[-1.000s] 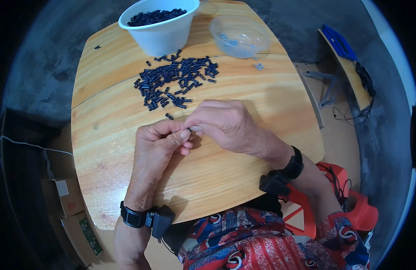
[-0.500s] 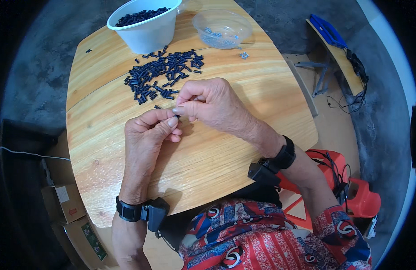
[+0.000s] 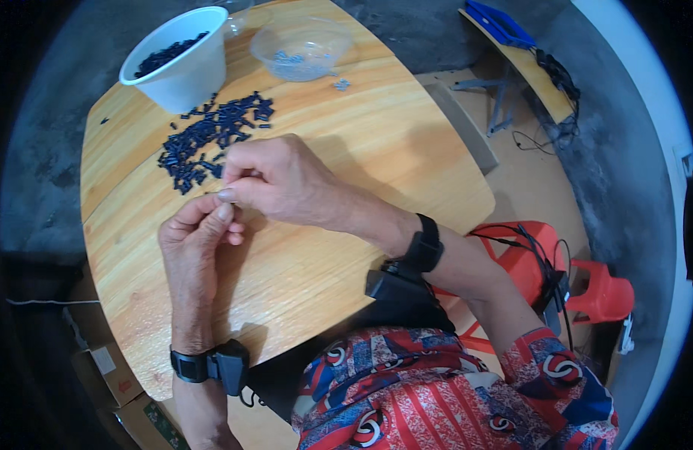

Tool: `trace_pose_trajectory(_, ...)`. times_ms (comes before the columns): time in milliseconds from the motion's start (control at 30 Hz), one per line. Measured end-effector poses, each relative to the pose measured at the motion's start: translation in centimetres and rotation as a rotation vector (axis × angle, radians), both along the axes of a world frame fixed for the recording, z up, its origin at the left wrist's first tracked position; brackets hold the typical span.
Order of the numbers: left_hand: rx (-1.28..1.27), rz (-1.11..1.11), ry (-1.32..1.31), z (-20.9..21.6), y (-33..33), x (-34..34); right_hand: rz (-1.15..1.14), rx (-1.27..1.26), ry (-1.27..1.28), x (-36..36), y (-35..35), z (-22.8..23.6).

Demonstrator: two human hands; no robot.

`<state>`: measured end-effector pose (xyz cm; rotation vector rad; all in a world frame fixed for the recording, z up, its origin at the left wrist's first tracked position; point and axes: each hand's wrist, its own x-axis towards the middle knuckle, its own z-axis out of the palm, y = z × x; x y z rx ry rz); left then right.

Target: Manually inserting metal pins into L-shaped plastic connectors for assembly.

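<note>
My left hand [image 3: 195, 229] is closed in a pinch, its thumb and forefinger tips meeting my right hand's. In the earlier view a small black cylindrical piece shows between its fingertips; now the fingers mostly hide it. My right hand [image 3: 275, 180] is closed too, thumb pressed to the forefinger just above the left fingertips. Whatever it grips is too small and covered to make out. Just beyond both hands lies a loose pile of small black cylindrical pieces [image 3: 204, 135] on the wooden table [image 3: 346, 240].
A white tub [image 3: 185, 79] filled with black pieces stands at the far left. Beside it, a clear plastic bowl [image 3: 301, 49] holds small silvery parts, with a few silvery parts [image 3: 342, 85] lying near it. Red stools [image 3: 522, 259] stand at the right.
The whole view has shifted and turned, so table and hands appear further left. Both hands keep their fingertips together, and the dark piece between them is now harder to see.
</note>
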<state>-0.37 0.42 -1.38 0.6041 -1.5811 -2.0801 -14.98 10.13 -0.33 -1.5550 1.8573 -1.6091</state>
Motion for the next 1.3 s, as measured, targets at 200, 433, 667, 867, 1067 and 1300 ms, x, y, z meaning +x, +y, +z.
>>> trace_pose_trajectory(200,-0.038,-0.001,0.033,0.2,0.0,0.6,0.040,-0.015,0.194,-0.1,-0.1,2.0)
trace_pose_trajectory(433,-0.114,-0.114,-0.025,-2.1,-3.2,1.2,-0.006,0.019,0.296,-0.2,-0.6,2.0)
trace_pose_trajectory(667,-0.074,-0.114,-0.053,-1.7,-3.8,0.7,-0.006,0.046,0.404,-0.5,-0.9,2.0)
trace_pose_trajectory(867,0.062,-0.046,0.026,-1.2,-2.4,0.3,0.059,0.069,0.620,-1.2,-3.5,1.5)
trace_pose_trajectory(1067,0.325,-0.128,0.031,-0.1,-1.0,0.1,0.230,0.206,0.061,-2.1,-1.0,2.4)
trace_pose_trajectory(1300,0.252,-0.084,-0.076,0.7,-1.0,0.9,0.328,0.368,-0.411,-1.9,-1.0,2.0)
